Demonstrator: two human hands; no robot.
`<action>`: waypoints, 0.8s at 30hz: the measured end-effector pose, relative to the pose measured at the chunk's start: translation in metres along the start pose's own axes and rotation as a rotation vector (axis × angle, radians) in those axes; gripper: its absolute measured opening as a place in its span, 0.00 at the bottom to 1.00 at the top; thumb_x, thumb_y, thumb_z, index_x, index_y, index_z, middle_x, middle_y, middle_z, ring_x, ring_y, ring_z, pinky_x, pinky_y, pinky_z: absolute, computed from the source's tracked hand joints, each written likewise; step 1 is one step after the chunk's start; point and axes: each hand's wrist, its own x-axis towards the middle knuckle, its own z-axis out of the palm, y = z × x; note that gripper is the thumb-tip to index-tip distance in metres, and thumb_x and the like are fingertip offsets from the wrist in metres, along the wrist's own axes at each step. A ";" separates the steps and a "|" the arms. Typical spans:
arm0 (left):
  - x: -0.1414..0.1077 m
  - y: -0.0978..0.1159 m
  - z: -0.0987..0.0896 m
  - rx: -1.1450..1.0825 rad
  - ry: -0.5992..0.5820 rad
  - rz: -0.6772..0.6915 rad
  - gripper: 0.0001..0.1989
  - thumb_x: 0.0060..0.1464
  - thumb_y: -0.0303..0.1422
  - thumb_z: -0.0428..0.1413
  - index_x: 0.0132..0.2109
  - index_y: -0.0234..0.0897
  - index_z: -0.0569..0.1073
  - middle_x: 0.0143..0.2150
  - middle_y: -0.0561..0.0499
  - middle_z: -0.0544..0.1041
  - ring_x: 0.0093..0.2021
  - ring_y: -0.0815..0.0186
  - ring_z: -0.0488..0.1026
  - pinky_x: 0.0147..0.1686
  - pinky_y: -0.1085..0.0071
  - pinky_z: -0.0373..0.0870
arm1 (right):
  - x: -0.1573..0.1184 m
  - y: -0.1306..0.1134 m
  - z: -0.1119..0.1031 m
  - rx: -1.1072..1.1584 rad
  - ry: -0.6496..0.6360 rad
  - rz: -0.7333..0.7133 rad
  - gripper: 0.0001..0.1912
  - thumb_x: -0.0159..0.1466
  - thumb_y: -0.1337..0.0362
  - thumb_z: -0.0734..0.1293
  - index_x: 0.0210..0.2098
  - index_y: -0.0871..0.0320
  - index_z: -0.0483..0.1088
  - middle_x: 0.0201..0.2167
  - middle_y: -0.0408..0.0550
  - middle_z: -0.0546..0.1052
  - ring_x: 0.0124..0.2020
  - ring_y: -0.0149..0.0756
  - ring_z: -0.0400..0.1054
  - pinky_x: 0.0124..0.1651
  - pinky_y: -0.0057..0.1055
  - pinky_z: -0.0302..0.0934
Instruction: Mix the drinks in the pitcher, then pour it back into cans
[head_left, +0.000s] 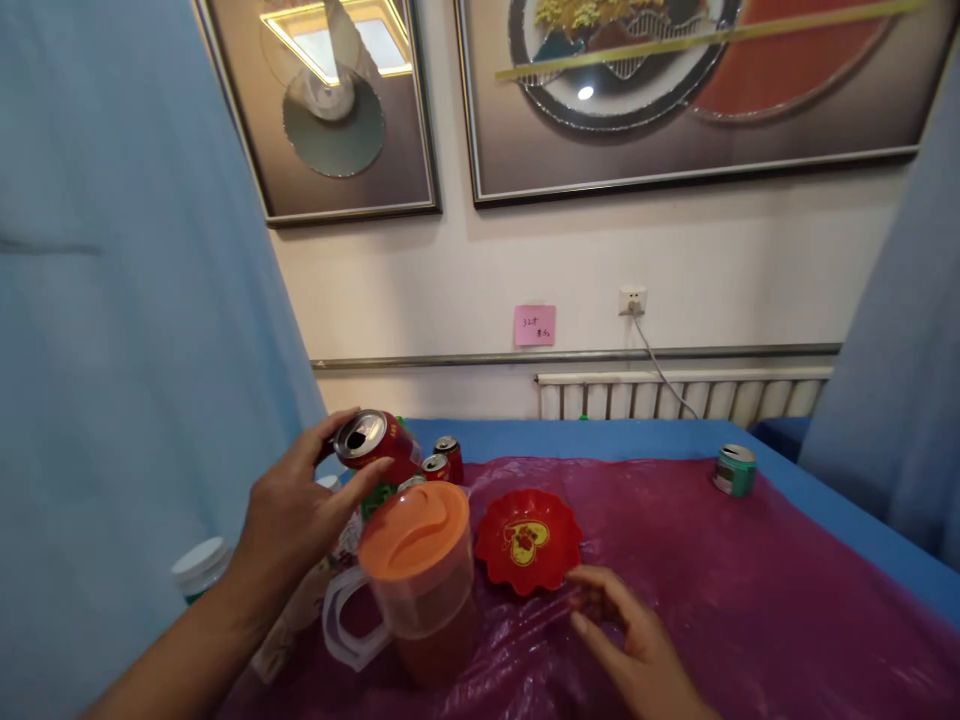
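Observation:
My left hand [300,500] is closed around a red drink can [394,450], which is tilted with its opened top facing me. Just below and to the right of the can stands a clear plastic pitcher [427,620] with an orange lid [416,530] and dark liquid inside; its handle points left. My right hand [622,635] is held with fingers apart and slightly curled, with nothing in it. Its fingertips are close to the lower right rim of a red scalloped plate [491,560]; whether they touch it I cannot tell.
Two small red cans [450,455] stand behind the pitcher. A green can [735,470] is at the far right. A white-capped jar [202,565] is at the left. Purple plastic sheeting [712,600] covers the blue table [562,437]. A radiator [720,393] lines the wall.

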 end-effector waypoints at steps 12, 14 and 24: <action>-0.053 0.115 0.046 -0.309 -0.465 0.109 0.31 0.49 0.47 0.67 0.59 0.43 0.74 0.58 0.45 0.83 0.56 0.51 0.81 0.57 0.52 0.77 | 0.045 -0.088 -0.016 -0.002 -0.061 -0.226 0.48 0.51 0.58 0.82 0.67 0.48 0.62 0.65 0.53 0.73 0.64 0.53 0.68 0.67 0.54 0.63; -0.056 0.119 0.054 -0.343 -0.506 0.061 0.31 0.48 0.45 0.67 0.58 0.43 0.75 0.56 0.46 0.84 0.55 0.51 0.81 0.57 0.53 0.77 | 0.043 -0.088 -0.011 -0.017 -0.030 -0.196 0.47 0.52 0.60 0.81 0.67 0.48 0.62 0.64 0.52 0.73 0.64 0.53 0.68 0.67 0.55 0.63; -0.120 0.071 0.091 -0.410 -0.309 0.035 0.30 0.58 0.45 0.63 0.66 0.46 0.69 0.66 0.44 0.76 0.62 0.53 0.77 0.62 0.53 0.75 | 0.085 -0.052 0.005 -0.062 0.161 -0.111 0.39 0.54 0.59 0.77 0.63 0.53 0.66 0.58 0.53 0.78 0.59 0.50 0.73 0.64 0.49 0.66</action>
